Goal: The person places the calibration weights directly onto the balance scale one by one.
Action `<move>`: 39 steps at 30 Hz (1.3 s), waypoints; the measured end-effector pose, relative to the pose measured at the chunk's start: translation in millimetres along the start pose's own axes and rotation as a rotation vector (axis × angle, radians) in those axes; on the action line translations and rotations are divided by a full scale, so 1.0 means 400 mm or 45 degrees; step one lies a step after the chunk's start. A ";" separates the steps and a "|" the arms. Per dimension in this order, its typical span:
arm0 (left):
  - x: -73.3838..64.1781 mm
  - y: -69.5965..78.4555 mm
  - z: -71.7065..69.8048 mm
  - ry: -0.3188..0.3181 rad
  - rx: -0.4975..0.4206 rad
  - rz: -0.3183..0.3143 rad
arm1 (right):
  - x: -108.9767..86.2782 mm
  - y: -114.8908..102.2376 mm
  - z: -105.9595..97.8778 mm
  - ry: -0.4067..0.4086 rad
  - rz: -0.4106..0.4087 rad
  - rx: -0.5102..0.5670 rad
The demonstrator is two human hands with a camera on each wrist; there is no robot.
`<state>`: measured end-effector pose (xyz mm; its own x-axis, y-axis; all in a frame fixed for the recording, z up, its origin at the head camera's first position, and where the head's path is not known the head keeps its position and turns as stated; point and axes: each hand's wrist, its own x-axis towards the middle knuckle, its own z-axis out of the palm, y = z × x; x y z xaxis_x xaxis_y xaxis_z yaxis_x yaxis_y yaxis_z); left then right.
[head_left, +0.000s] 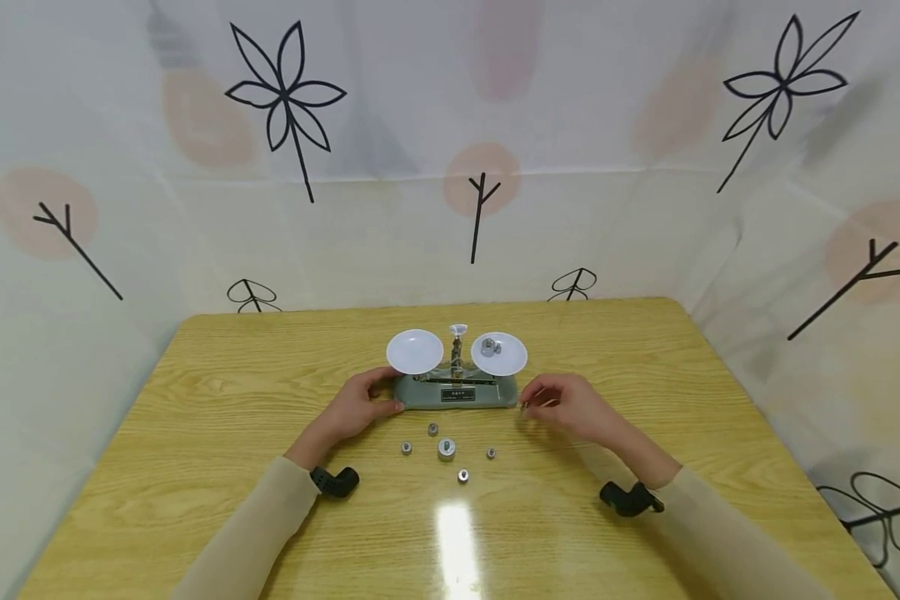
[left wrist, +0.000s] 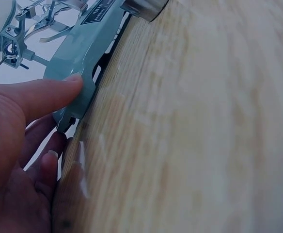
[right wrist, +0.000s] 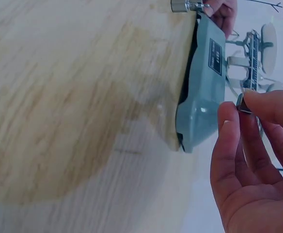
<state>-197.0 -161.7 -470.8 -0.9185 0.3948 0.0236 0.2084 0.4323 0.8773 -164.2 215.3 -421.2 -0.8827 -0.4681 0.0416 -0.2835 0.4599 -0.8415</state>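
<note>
A grey-green balance scale [head_left: 456, 392] stands mid-table with two white pans. Its left pan [head_left: 415, 351] is bare, while the right pan [head_left: 507, 358] carries a metal weight [head_left: 490, 347]. My left hand [head_left: 385, 395] holds the left end of the base [left wrist: 86, 46]: the thumb [left wrist: 66, 86] presses its front and the fingers curl round behind. Beside the right end of the base [right wrist: 203, 87], my right hand [head_left: 530, 405] pinches a small metal weight [right wrist: 242, 103] between thumb and forefinger.
Several loose metal weights lie on the wooden table [head_left: 195, 433] in front of the scale, the largest [head_left: 446, 448] in the middle. Patterned cloth walls [head_left: 450, 208] close in the table on three sides. A black strap [head_left: 336, 481] sits on each wrist.
</note>
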 end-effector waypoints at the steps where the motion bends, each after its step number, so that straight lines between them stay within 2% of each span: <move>1: 0.000 0.002 0.001 0.001 0.002 -0.002 | 0.000 -0.001 -0.004 0.005 -0.003 -0.011; 9: -0.030 0.088 -0.014 -0.028 0.002 0.005 | 0.000 -0.008 -0.032 0.056 -0.009 -0.048; 12: -0.036 0.101 -0.016 -0.033 -0.002 0.011 | 0.000 -0.012 -0.040 0.075 0.000 -0.043; 28: -0.038 0.108 -0.017 -0.029 -0.003 0.000 | 0.005 -0.039 -0.073 0.147 0.018 -0.041; 35: 0.000 0.001 0.000 -0.007 0.000 -0.006 | 0.016 -0.059 -0.090 0.166 0.002 -0.031; 39: 0.000 0.000 -0.002 -0.011 0.004 0.002 | 0.027 -0.075 -0.097 0.177 0.002 -0.043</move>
<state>-197.2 -162.6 -470.4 -0.9153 0.4023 0.0206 0.2106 0.4342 0.8758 -179.6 225.7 -374.8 -0.9259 -0.3596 0.1161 -0.2923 0.4868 -0.8232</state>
